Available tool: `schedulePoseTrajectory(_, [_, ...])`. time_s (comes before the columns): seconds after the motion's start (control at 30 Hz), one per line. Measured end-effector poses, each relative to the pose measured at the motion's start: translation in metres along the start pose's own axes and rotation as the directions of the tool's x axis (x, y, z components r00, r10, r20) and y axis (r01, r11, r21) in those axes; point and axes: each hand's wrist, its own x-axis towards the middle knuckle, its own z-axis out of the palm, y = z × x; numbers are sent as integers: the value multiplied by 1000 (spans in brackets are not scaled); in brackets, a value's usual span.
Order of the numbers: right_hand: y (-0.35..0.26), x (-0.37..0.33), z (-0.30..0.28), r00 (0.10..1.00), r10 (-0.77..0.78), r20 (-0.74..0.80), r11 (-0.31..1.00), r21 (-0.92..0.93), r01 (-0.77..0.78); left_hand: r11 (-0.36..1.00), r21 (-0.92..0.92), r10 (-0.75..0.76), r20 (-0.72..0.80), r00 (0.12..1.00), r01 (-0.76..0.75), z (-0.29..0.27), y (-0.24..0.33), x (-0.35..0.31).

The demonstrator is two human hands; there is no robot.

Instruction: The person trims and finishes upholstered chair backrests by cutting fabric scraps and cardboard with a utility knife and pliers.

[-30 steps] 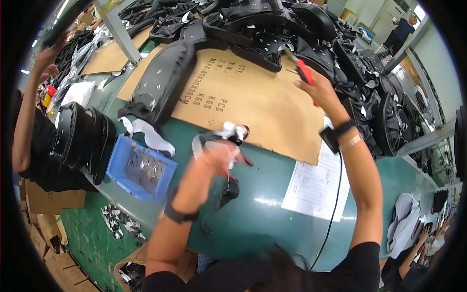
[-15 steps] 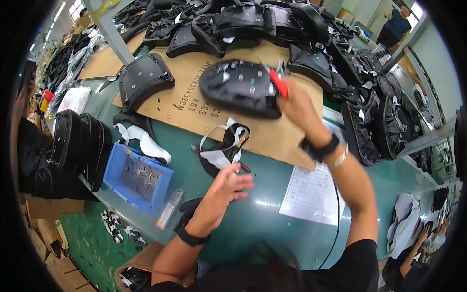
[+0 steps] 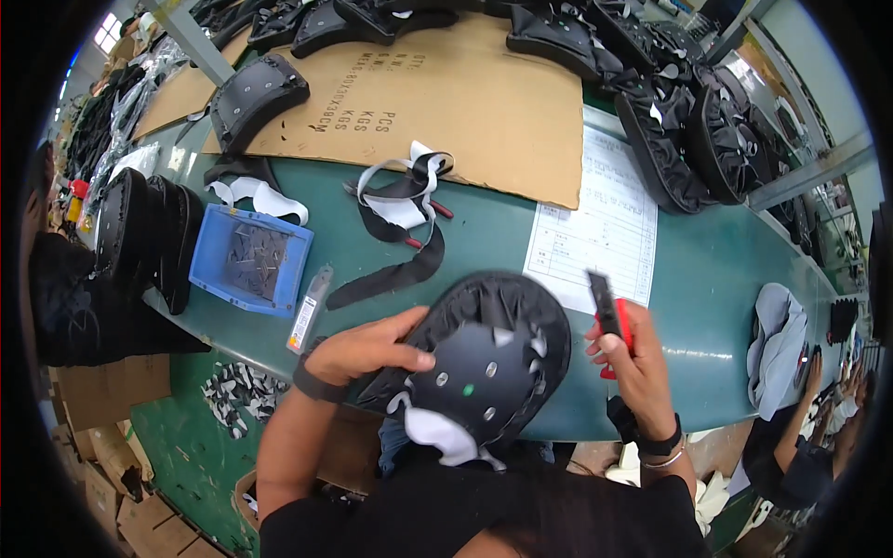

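The black pad [image 3: 498, 372], which half a second ago lay on the cardboard sheet [image 3: 465, 102] under the right hand [image 3: 637, 363], is now close to the body, between the two hands. The left hand [image 3: 367, 349], empty and open then, now grips the pad's left edge, thumb on top. The hands are apart: the right hand, just beyond the pad's right side, is closed around a red-handled tool [image 3: 606, 312] with its dark end pointing up and away. That seems to bring the work from the far side of the tabletop [image 3: 693, 307] to within easy reach of both hands. The pad is tilted and rounded at its far right end, its gathered black cover folded over the rim around a smooth, flat panel. Round metal fittings [image 3: 441, 379] and a green dot [image 3: 468, 390] sit on that panel; a loose white flap [image 3: 437, 434] hangs at the near edge, below the left hand. Whether the pad rests on the tabletop or is held clear, I cannot tell.
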Motion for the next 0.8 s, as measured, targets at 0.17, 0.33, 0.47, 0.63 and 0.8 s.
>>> schedulePoseTrajectory(0.17, [21,-15,11,972,218,91,970,-134,-205,486,869,312,-273,910,94,25,8,-1])
schedulePoseTrajectory(0.33, [15,2,10,957,207,202,968,-182,-171,-67,989,603,148,784,-135,66,28,22])
schedulePoseTrajectory(0.47, [26,16,18,976,163,142,986,-42,-159,194,973,535,-212,818,125,44,4,43])
schedulePoseTrajectory(0.63, [19,27,9,893,267,363,964,-105,-245,118,949,575,174,799,-292,29,9,60])
schedulePoseTrajectory(0.8, [36,4,2,969,178,174,982,35,-187,-118,735,486,629,607,-668,101,-18,79])
